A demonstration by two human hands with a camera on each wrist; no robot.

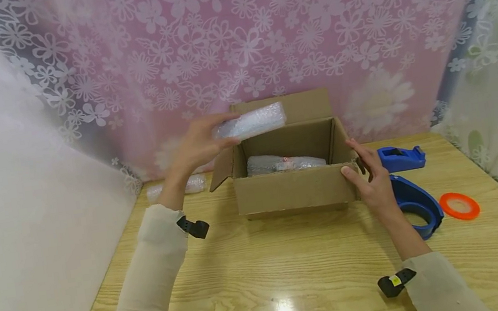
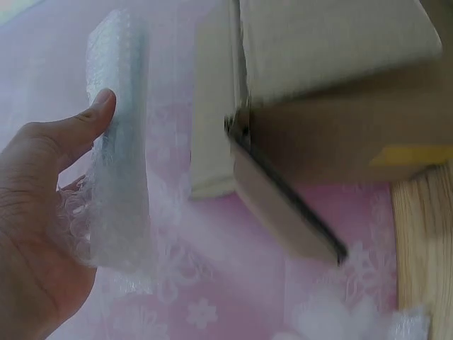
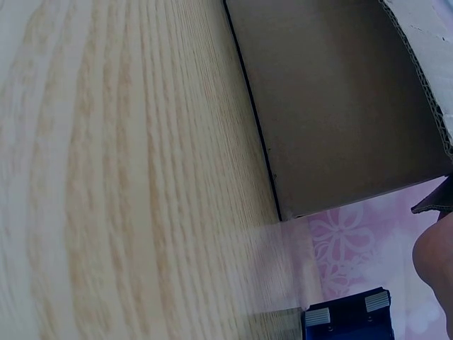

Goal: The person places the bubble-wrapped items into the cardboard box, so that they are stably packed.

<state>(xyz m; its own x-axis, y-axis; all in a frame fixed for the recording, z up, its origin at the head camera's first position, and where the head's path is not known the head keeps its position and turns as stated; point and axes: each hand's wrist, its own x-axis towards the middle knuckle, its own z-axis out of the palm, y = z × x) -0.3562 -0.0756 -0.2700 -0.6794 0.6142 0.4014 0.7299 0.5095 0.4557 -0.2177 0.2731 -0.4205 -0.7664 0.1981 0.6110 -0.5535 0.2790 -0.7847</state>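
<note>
My left hand (image 1: 195,144) holds a bubble-wrapped package (image 1: 257,121) above the left side of an open cardboard box (image 1: 292,190). In the left wrist view the thumb lies across the package's bubble wrap (image 2: 120,177), beside the box (image 2: 333,49). Inside the box lies another bubble-wrapped item (image 1: 285,162) with a small reddish mark. My right hand (image 1: 372,180) grips the box at its front right corner, thumb on the front flap. Only a fingertip of that hand shows at the edge of the right wrist view, near the box (image 3: 347,106).
Behind my left forearm lies a bubble-wrapped roll (image 1: 194,184). To the right stand a blue tape dispenser (image 1: 401,158), a blue hand-held tape dispenser (image 1: 416,206) and an orange ring-shaped roll (image 1: 459,206). A floral curtain (image 1: 241,34) hangs behind the wooden table (image 1: 247,278).
</note>
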